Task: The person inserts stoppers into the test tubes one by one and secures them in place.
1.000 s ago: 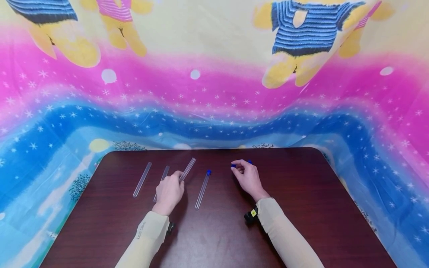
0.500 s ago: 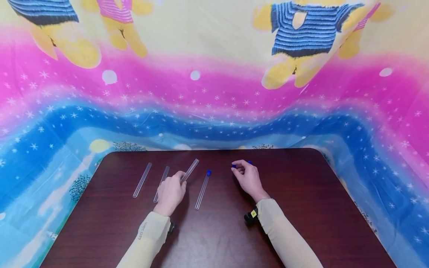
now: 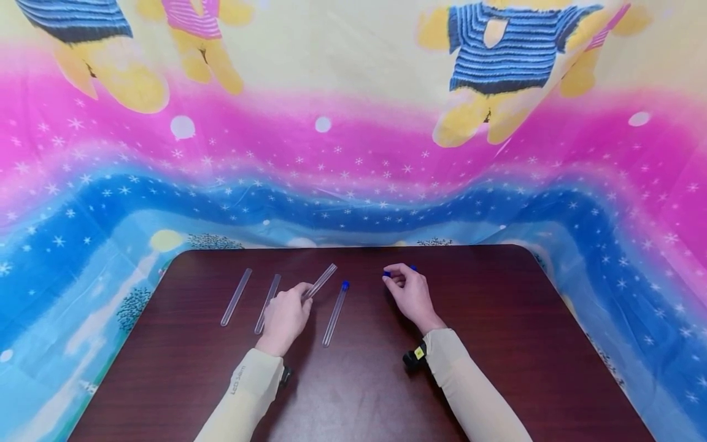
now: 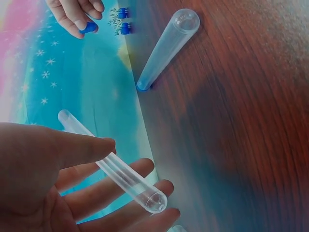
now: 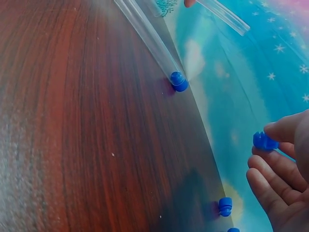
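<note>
My left hand (image 3: 285, 316) pinches a clear, uncapped test tube (image 4: 130, 179) between thumb and fingers; in the head view its mouth end points up and to the right. To the right, my right hand (image 3: 410, 294) pinches a small blue stopper (image 5: 265, 140) between thumb and fingertips. Between the two hands a test tube with a blue stopper in its end (image 3: 334, 316) lies on the table. Left of my left hand are two more clear tubes, a far-left tube (image 3: 235, 298) and a nearer tube (image 3: 270, 298) partly hidden behind the hand.
Two loose blue stoppers lie beyond my right hand, the nearer stopper (image 5: 225, 206) showing whole in the right wrist view. The dark wooden table (image 3: 353, 393) ends at a patterned cloth (image 3: 353, 153) hanging behind it. Each wrist carries a black camera (image 3: 414, 358).
My left hand has shifted slightly right, and the tube in it has tilted further toward the right. My right hand has held nearly still with the stopper.
</note>
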Demonstrator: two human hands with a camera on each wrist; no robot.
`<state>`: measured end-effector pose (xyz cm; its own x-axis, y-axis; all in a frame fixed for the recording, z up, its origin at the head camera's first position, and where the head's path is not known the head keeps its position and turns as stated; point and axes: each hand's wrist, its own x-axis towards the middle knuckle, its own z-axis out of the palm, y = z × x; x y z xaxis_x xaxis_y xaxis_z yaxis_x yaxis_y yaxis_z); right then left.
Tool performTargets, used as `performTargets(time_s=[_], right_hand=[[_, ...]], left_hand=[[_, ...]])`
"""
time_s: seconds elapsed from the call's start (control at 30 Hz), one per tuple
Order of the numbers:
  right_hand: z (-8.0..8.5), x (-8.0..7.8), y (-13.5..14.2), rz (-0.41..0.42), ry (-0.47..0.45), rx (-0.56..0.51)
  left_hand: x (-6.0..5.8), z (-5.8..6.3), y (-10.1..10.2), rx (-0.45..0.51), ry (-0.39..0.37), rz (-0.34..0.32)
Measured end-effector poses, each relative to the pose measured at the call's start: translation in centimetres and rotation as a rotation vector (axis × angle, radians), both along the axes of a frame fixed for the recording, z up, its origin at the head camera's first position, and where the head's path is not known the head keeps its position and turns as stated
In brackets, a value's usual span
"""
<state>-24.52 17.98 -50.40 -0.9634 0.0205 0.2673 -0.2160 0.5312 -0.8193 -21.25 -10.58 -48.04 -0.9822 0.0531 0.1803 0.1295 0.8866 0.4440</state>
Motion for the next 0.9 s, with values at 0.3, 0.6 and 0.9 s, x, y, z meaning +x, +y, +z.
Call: performTargets(time_s=[0.3, 0.6, 0.9], right_hand=[[0.12, 0.03, -0.05, -0.009, 0.019, -0.013], [0.32, 0.00, -0.06, -0.007, 0.027, -0.021], [0.33, 0.04, -0.20, -0.020, 0.033, -0.028]], left_hand=[[0.00, -0.05, 0.46, 0.044, 0.037, -0.067], [-0.08, -0.16, 0.57, 0.093, 0.087, -0.113], [-0.04, -0.08, 0.66, 0.085, 0.057, -0.093]])
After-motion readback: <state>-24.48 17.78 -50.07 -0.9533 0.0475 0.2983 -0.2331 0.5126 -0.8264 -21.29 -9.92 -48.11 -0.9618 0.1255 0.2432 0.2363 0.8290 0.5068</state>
